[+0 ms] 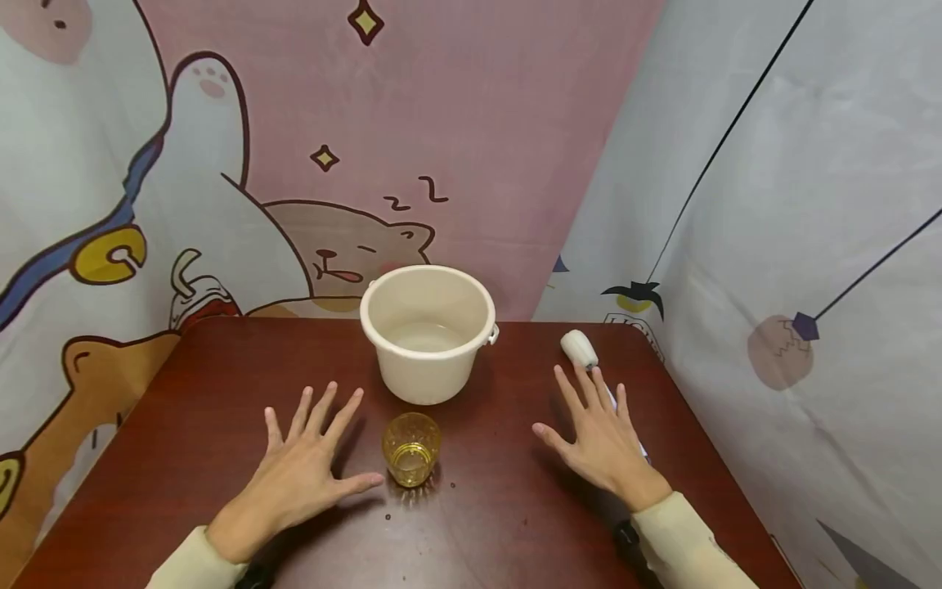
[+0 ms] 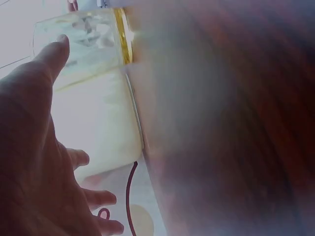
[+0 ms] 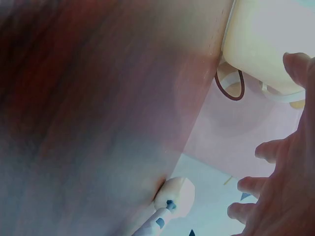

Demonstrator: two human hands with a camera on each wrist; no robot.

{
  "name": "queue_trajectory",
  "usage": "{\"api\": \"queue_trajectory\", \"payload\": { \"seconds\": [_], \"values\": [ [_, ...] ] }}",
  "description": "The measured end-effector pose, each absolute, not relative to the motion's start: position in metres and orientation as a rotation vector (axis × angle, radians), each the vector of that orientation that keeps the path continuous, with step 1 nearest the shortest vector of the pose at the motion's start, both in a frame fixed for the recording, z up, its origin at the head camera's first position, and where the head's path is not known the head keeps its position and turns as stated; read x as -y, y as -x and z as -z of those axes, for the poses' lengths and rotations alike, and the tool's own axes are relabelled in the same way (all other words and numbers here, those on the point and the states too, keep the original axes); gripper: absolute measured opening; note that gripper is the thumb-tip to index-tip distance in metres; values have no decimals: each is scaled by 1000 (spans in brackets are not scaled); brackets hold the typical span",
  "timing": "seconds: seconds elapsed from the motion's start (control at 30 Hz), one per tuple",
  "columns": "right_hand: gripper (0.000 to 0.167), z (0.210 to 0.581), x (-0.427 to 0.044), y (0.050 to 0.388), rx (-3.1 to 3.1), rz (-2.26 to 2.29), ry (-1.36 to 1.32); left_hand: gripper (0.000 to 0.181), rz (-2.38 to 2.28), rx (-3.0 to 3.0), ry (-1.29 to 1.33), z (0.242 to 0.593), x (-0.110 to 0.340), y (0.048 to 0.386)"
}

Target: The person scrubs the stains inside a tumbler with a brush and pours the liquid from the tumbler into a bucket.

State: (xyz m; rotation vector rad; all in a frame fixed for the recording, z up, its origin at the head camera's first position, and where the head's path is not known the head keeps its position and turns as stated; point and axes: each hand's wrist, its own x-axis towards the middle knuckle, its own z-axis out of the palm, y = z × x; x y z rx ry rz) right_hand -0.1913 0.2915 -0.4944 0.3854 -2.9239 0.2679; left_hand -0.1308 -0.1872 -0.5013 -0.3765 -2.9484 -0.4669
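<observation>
An amber-tinted glass (image 1: 410, 450) with some liquid in its bottom stands in the middle of the table. Behind it is a cream bucket (image 1: 428, 372), with what looks like a little clear liquid inside. My left hand (image 1: 298, 470) is spread with straight fingers left of the glass, its thumb pointing toward it but apart. My right hand (image 1: 599, 438) is spread too, and holds nothing. Just beyond its fingertips lies a white rounded object (image 1: 577, 348). A slim white object with blue marks (image 3: 153, 225), partly hidden by that hand in the head view, lies beside it.
The dark red-brown table (image 1: 500, 507) ends at a cartoon-printed cloth (image 1: 515, 123) behind and a pale cloth (image 1: 832, 245) at the right. The bucket's handle hinge (image 1: 492, 334) sticks out on its right side.
</observation>
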Motion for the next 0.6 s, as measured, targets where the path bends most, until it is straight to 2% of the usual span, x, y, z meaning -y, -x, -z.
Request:
{"api": "queue_trajectory", "payload": {
  "seconds": [0.6],
  "values": [
    [100, 489, -303, 203, 2952, -289, -323, 130, 693, 2871, 471, 503, 164, 126]
  ]
}}
